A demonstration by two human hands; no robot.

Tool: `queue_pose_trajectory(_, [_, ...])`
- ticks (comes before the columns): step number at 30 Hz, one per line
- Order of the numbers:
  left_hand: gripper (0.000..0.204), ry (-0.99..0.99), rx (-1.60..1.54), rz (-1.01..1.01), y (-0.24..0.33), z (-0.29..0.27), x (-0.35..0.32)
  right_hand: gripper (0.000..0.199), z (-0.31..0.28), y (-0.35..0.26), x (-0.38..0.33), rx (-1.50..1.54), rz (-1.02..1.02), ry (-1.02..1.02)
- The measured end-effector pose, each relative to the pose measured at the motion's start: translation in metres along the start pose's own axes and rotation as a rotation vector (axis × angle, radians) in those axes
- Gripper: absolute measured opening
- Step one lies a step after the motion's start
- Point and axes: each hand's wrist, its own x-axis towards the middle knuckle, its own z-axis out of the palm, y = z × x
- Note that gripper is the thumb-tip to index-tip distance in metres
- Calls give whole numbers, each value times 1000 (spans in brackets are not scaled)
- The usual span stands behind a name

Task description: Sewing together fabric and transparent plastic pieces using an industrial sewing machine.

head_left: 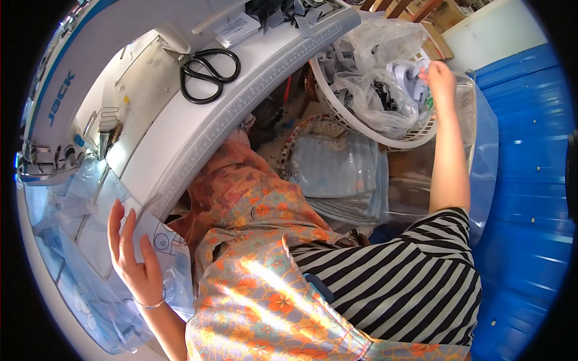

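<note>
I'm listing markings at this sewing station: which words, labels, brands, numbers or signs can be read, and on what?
Sewing machine: large dark blue lettering on the arm, readable but not copied here.
Ruler strip along the table edge: scale marks; numbers too small to read.
Small white packet: print too small and blurred to read.
Printed plastic sheet beside the left hand: line drawing, no legible words.

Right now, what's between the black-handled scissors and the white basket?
Head view: white tabletop, its grey ruler-marked edge, then a shadowed gap before the basket.
</note>
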Motion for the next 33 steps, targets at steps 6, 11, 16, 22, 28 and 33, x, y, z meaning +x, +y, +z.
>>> queue_pose_trajectory(6, [42, -88, -171, 130, 34, 16, 29, 18, -18, -128, -45, 242, -232, -271])
queue_pose_trajectory(11, [52, -160, -608, 335, 94, 55, 61, 10, 24, -217, -175, 225, -859, -996])
queue_pose_trajectory(16, [31, -535, -1101, 28, 87, 61, 62, 4, 35, -235, -196, 312, -923, -1021])
queue_pose_trajectory(22, [16, -366, -1476, -264, 56, 52, 55, 33, 35, -206, -159, 176, -633, -1110])
queue_pose_trajectory(28, [15, -60, -1959, 23, 84, 19, 60, 90, 126, -133, -229, -72, -560, -1318])
queue_pose_trajectory(33, [9, 69, -2450, -54, 79, -27, 56, 61, 185, -101, -290, 113, -598, -1101])
